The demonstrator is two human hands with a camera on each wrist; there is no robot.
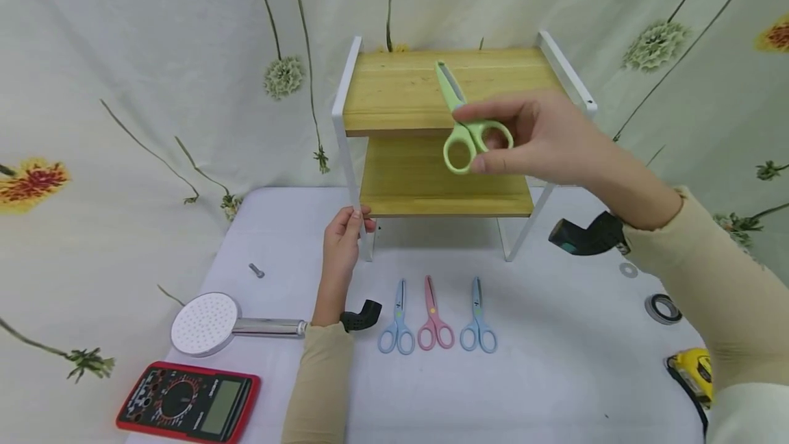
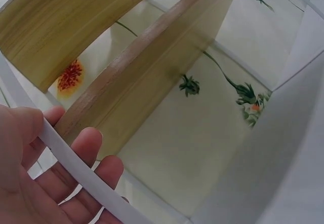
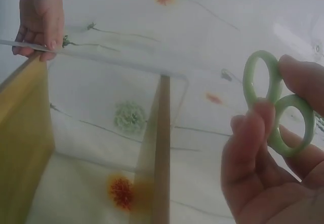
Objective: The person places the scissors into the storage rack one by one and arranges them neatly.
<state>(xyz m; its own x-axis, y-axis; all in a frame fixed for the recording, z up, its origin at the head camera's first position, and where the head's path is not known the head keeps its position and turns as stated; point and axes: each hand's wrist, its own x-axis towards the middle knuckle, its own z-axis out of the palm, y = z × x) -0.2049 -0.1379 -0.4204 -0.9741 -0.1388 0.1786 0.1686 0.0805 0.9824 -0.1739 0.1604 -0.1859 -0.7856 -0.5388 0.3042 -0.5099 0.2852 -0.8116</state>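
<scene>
1. The right hand [image 1: 542,139] pinches the smooth green plastic scissors [image 1: 461,125] by their round loops, blades pointing away over the top board of the rack [image 1: 407,88].
2. The left hand [image 1: 345,231] curls round the rack's thin white metal leg, above the white table [image 1: 555,362].
3. The rack carries two pale grained wooden boards.
4. Two blue scissors [image 1: 397,321] and a pink pair [image 1: 433,317] lie side by side on the table.

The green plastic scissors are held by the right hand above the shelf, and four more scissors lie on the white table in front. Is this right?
Not quite. The head view shows three scissors on the white table: blue, pink and blue. The right hand does hold the green plastic scissors above the wooden shelf.
</scene>
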